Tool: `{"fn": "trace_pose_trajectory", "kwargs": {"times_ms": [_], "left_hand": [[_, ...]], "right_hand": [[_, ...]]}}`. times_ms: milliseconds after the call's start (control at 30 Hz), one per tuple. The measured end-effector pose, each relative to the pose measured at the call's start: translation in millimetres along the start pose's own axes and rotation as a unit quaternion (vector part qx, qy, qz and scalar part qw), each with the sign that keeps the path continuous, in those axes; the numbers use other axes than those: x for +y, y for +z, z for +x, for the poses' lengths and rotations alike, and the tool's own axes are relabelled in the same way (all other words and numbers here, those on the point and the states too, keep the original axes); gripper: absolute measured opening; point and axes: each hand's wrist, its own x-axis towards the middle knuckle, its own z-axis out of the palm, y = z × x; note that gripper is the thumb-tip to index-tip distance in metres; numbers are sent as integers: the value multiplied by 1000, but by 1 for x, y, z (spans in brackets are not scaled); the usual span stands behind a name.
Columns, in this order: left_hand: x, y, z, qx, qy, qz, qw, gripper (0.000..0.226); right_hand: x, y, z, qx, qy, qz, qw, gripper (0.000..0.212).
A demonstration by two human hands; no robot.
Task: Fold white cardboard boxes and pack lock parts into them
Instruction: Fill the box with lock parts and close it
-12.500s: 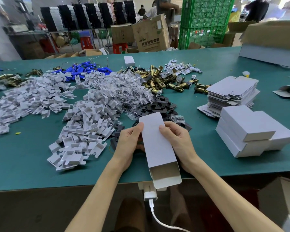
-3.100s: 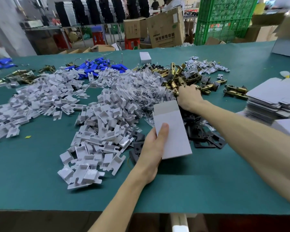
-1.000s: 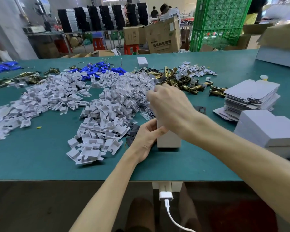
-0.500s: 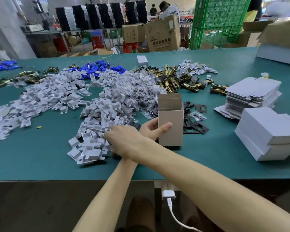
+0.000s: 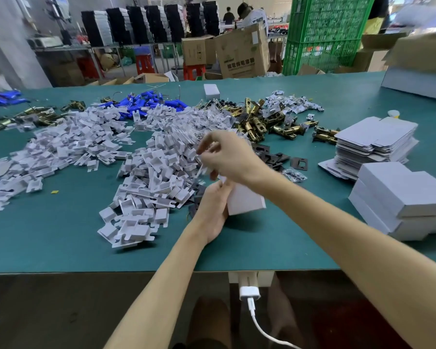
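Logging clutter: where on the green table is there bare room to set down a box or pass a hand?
Free: front-left table between white inserts and edge; the front strip between the held white box and finished boxes; far-right stretch behind the flat blanks. Crowded: the middle band, inserts through brass latches and black plates.

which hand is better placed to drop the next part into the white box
Right. The right hand hovers over the white box, pinching a small white piece; the left hand grips the box.

White inserts [image 5: 149, 182] left, stacked boxes [image 5: 400, 197] right; bare tabletop [image 5: 249, 248] between.
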Motion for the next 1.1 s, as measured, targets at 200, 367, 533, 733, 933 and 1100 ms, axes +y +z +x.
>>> {"fn": "trace_pose_trajectory", "kwargs": {"times_ms": [200, 367, 533, 733, 933, 1100], "left_hand": [[17, 14, -13, -21, -38, -55, 998, 40], [17, 15, -13, -35, -49, -76, 995, 40], [19, 16, -17, -60, -42, -80, 994, 30], [21, 19, -20, -73, -26, -75, 994, 41], [20, 18, -19, -76, -22, -71, 994, 29], [22, 18, -21, -78, -20, -86, 993, 38]], "right_hand": [[12, -57, 17, 41, 45, 71, 996, 37], [26, -84, 20, 23, 10, -42, 999, 23], [35, -89, 23, 31, -13, -283, 959, 28], [35, -89, 25, -57, -30, -352, 934, 12], [37, -85, 20, -112, -35, -406, 906, 22], [43, -84, 18, -35, -79, -363, 928, 20]]}}
